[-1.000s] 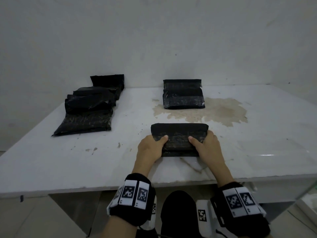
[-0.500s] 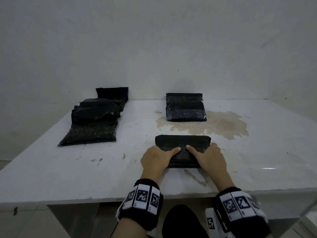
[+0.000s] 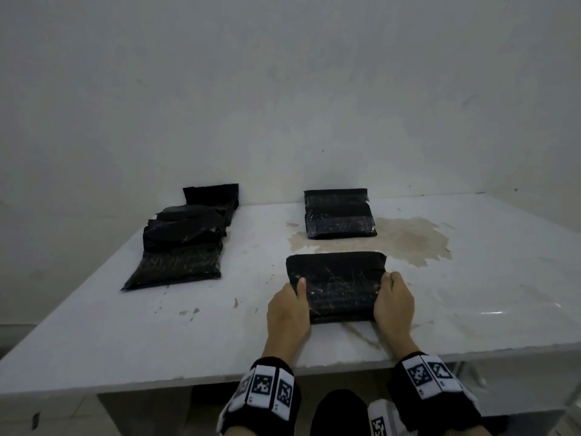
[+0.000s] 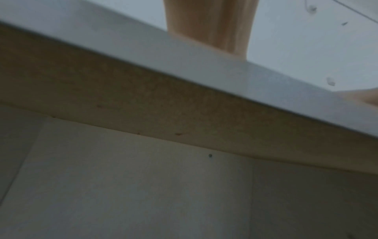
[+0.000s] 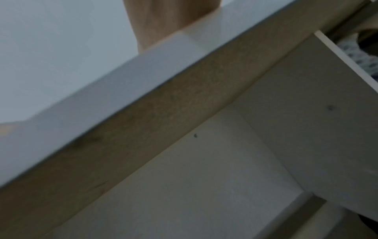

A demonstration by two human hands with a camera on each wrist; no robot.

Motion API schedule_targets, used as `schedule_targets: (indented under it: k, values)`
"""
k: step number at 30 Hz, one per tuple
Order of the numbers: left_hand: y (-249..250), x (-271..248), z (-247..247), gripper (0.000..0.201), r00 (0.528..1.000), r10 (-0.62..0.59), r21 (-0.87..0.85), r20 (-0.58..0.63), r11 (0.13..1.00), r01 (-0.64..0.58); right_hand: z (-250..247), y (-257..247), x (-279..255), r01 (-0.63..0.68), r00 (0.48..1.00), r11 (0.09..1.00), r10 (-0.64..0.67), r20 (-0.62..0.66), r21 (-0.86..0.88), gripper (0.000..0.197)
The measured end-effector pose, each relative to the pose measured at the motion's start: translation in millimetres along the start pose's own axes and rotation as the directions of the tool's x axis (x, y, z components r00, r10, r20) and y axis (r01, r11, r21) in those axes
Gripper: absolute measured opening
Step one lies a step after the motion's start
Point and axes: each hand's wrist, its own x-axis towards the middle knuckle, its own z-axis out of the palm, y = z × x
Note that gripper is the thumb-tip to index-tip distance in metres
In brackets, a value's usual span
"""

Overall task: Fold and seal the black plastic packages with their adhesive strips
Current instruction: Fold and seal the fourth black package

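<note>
Left hand (image 3: 287, 305) and right hand (image 3: 393, 302) grip the black package (image 3: 338, 284) by its ends (thumbs on top); fingers hidden beneath; wrist views show only table edge (image 4: 204, 64).

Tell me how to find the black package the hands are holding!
Look at the white table and find its near edge. The held package lies there, nearest the person. Unlike the left pile and the far stack, it has a left hand and right hand gripping its ends.
</note>
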Motion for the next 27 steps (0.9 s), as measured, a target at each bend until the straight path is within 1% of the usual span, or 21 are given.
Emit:
schedule_targets:
  k: [2, 4, 6, 7, 8, 9, 11, 12, 14, 16, 18, 20, 21, 22, 24, 25, 27]
  values:
    - [1.3, -1.4, -0.3, 0.044, 1.0, 0.024, 0.004, 0.003, 1.0, -0.024, -0.4, -1.1, -0.3, -0.045, 0.999, 0.996, 0.046, -0.014, 0.071, 0.035]
    - [9.0, 4.9, -6.8, 0.041, 0.997, 0.072, -0.019, -0.003, 0.997, -0.072, -0.1, -7.8, 9.5, -0.086, 0.996, 0.982, 0.087, 0.0, 0.169, 0.032]
    - [19.3, 25.6, -14.4, 0.038, 0.993, 0.12, -0.091, 0.002, 0.989, -0.119, 1.7, -20.5, 30.6, -0.117, 0.993, 0.958, 0.114, 0.026, 0.263, 0.03]
    - [24.3, 39.0, -18.1, 0.036, 0.993, 0.115, -0.146, 0.034, 0.983, -0.108, 5.2, -26.1, 44.6, -0.139, 0.99, 0.939, 0.134, 0.038, 0.314, 0.029]
    - [29.2, 53.8, -20.6, 0.035, 0.992, 0.085, -0.199, 0.091, 0.978, -0.066, 9.8, -30.3, 59.9, -0.176, 0.984, 0.914, 0.168, 0.054, 0.366, 0.03]
    - [33.8, 68.3, -22.5, 0.034, 0.986, 0.035, -0.243, 0.166, 0.97, 0.007, 14.2, -33.9, 74.3, -0.226, 0.974, 0.884, 0.215, 0.074, 0.41, 0.031]
    - [41.9, 92.3, -25.3, 0.029, 0.945, -0.055, -0.261, 0.321, 0.955, 0.144, 23.4, -34.5, 101.9, -0.327, 0.945, 0.839, 0.297, 0.136, 0.435, 0.032]
    - [45.7, 102.9, -26.0, 0.025, 0.925, -0.07, -0.252, 0.375, 0.952, 0.174, 27.4, -34.4, 115.2, -0.357, 0.934, 0.839, 0.315, 0.17, 0.41, 0.03]
    - [53.1, 121.7, -27.9, 0.017, 0.895, -0.07, -0.255, 0.441, 0.946, 0.2, 32.1, -35.1, 139.3, -0.364, 0.928, 0.866, 0.308, 0.208, 0.342, 0.024]
    - [58.7, 138.7, -28.2, 0.015, 0.881, -0.084, -0.255, 0.466, 0.94, 0.225, 35.6, -34.3, 160.9, -0.362, 0.927, 0.87, 0.3, 0.225, 0.335, 0.026]
    - [61.9, 153.7, -23.9, 0.016, 0.883, -0.126, -0.29, 0.452, 0.916, 0.279, 40.8, -30.2, 176.7, -0.416, 0.906, 0.816, 0.337, 0.256, 0.401, 0.025]
    - [61.7, 165.7, -14.1, 0.019, 0.898, -0.161, -0.363, 0.409, 0.874, 0.322, 47.9, -23.0, 188.1, -0.469, 0.883, 0.734, 0.38, 0.275, 0.491, 0.011]
    - [61.2, 170.2, -7.9, 0.023, 0.906, -0.175, -0.387, 0.386, 0.861, 0.331, 51.3, -18.6, 193.2, -0.473, 0.881, 0.719, 0.387, 0.271, 0.509, 0.006]
    - [59.7, 174.3, -1.9, 0.026, 0.913, -0.187, -0.402, 0.362, 0.852, 0.334, 54.4, -13.5, 198.3, -0.462, 0.887, 0.738, 0.38, 0.263, 0.492, 0.008]
    - [54.1, 182.0, 11.8, 0.028, 0.921, -0.224, -0.398, 0.319, 0.85, 0.344, 59.7, -1.9, 204.9, -0.402, 0.912, 0.831, 0.323, 0.255, 0.384, 0.023]
    - [51.3, 183.4, 18.1, 0.029, 0.921, -0.239, -0.367, 0.308, 0.863, 0.347, 61.7, 5.0, 207.0, -0.371, 0.92, 0.874, 0.298, 0.256, 0.315, 0.027]
    - [43.2, 183.9, 27.1, 0.03, 0.921, -0.248, -0.184, 0.301, 0.932, 0.311, 62.1, 16.5, 206.5, -0.328, 0.93, 0.922, 0.278, 0.242, 0.204, 0.025]
